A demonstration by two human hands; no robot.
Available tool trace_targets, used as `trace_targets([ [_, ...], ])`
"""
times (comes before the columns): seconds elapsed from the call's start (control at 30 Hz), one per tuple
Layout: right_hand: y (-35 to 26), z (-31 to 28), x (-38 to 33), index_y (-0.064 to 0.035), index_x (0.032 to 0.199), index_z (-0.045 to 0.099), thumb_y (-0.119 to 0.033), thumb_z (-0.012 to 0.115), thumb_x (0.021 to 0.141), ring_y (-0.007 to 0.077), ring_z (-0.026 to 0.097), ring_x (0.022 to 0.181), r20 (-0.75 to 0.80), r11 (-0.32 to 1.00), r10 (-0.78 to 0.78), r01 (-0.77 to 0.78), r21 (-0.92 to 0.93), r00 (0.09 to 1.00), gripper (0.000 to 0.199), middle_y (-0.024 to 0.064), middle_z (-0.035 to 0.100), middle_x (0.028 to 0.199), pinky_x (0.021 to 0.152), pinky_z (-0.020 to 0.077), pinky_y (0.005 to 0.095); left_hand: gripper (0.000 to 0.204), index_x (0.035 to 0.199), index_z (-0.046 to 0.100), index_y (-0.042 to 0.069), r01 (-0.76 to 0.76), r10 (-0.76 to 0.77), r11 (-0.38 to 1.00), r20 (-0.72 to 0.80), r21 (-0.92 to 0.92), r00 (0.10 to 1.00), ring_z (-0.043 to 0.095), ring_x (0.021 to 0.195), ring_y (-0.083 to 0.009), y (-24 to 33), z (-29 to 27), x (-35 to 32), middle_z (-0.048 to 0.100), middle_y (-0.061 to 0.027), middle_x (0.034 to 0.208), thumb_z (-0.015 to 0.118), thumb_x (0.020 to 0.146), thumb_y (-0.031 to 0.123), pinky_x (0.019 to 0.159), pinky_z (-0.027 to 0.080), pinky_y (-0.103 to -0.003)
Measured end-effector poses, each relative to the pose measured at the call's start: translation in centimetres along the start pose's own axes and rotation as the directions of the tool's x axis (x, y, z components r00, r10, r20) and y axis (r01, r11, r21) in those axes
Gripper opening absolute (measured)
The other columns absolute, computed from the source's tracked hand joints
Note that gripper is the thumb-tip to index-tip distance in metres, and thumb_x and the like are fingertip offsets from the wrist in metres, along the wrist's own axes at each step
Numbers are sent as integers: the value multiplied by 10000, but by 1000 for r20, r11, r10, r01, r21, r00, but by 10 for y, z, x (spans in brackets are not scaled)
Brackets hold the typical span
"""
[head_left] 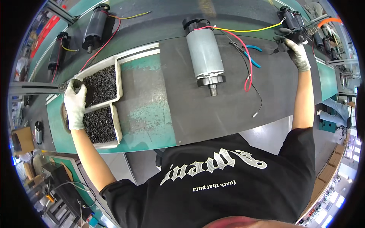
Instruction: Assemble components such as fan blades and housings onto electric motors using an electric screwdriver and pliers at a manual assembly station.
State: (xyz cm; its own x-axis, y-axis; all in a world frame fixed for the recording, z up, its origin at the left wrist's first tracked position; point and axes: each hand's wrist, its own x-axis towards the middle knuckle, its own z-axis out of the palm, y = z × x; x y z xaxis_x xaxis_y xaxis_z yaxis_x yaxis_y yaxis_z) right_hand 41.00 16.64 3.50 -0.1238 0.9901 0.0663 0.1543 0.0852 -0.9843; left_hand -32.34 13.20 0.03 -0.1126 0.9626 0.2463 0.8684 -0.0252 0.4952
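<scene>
My left hand, in a pale glove with dark fingertips, is at the left edge of two white bins. Its fingers are curled together, and what they hold, if anything, cannot be made out. Small black screws fill the far bin and the near bin. At the far right my right hand, gloved too, grips a black power screwdriver with its bit pointing left. Between the hands a grey cylindrical motor lies on the dark mat, its shaft towards me, with red and yellow wires at its far end.
Blue-handled pliers and a thin black cable lie right of the motor. More motors with wires are at the back left, others at the back right. An orange hose runs by the screwdriver. Metal frame bars flank the bench.
</scene>
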Motion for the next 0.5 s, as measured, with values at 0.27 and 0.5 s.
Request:
trace_targets([
  [0.27, -96, 152, -69, -30, 1049, 540, -49, 600, 728, 160, 496, 863, -341, 627, -413, 535, 567, 845, 327, 73, 542, 944, 762, 446, 357, 404, 1161, 527, 44, 267, -28, -336, 293, -903, 956, 503, 676, -120, 179, 58, -93, 537, -18, 848, 704, 798, 69, 684, 475, -274],
  [0.5, -123, 240, -54, 3, 1115, 566, -116, 605, 821, 208, 549, 929, -574, 523, -436, 714, 466, 693, 319, 92, 580, 1039, 754, 469, 324, 281, 1108, 598, 30, 552, 440, -766, 357, -331, 824, 329, 552, -49, 269, 129, -107, 507, -17, 844, 655, 938, 245, 528, 293, -208],
])
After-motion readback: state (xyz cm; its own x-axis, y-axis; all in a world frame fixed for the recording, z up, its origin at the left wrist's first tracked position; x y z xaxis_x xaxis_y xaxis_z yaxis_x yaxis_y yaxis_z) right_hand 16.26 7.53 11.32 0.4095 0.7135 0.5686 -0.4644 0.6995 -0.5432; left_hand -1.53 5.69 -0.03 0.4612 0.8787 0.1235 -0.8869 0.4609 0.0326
